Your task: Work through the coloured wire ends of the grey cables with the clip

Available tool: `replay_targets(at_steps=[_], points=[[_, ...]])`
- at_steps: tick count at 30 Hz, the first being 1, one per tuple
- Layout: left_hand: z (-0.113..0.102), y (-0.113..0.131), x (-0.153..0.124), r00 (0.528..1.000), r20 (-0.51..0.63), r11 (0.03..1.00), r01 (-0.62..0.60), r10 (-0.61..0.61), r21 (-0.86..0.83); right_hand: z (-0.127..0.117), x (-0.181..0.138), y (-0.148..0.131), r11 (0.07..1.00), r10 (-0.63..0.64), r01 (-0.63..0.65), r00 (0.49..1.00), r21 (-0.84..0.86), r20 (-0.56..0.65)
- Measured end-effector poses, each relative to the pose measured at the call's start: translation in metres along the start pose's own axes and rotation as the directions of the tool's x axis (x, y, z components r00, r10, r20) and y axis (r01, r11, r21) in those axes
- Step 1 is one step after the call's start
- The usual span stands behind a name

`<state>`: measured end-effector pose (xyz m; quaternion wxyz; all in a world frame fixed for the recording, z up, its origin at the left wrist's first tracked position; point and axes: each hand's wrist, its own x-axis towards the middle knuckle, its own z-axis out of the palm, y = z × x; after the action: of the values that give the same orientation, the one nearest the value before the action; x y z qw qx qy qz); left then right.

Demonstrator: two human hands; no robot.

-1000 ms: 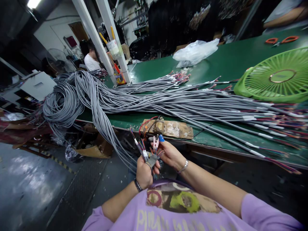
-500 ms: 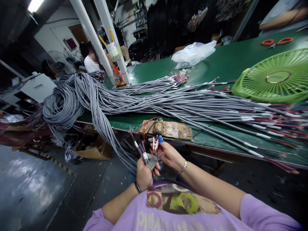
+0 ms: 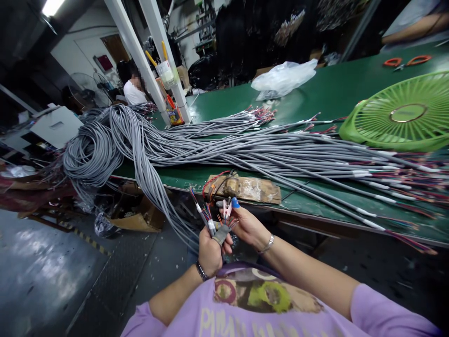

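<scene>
My left hand [image 3: 209,255] is closed around several grey cables, whose white-sleeved ends [image 3: 211,225] and thin coloured wires [image 3: 206,213] stick up above the fist. A grey wrap covers its thumb. Close beside it, my right hand [image 3: 249,228] pinches a small pink clip [image 3: 227,208] at the fingertips, with a blue cover on one finger. Thin wires with bare copper-coloured ends [image 3: 231,223] fan out between the two hands. Whether the clip bites on a wire is too small to tell.
Long grey cables [image 3: 224,152] lie across the green table [image 3: 217,98], with a coil [image 3: 89,154] at left. A wooden block [image 3: 259,188] sits at the near edge. Further off are a green fan [image 3: 403,112], orange-handled scissors [image 3: 407,62] and a plastic bag [image 3: 284,79]. Two other people are beyond.
Both hands keep nearly the same place and grip. The whole view has shifted very slightly; nothing has been picked up or let go.
</scene>
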<state>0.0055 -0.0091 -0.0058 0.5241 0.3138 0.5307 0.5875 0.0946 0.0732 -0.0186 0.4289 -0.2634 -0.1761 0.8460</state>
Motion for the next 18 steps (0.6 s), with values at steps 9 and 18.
replay_targets(at_steps=[9, 18], points=[[-0.012, -0.011, -0.002, 0.999, 0.007, 0.992, -0.041, 0.04, 0.116, -0.002, -0.029, -0.007, 0.92, 0.17, -0.034, 0.932, -0.39, 0.321], [-0.021, -0.014, -0.008, 1.0, 0.031, 0.977, -0.009, 0.003, 0.212, 0.005, -0.051, -0.01, 0.753, 0.019, 0.144, 0.971, -0.642, 0.239]])
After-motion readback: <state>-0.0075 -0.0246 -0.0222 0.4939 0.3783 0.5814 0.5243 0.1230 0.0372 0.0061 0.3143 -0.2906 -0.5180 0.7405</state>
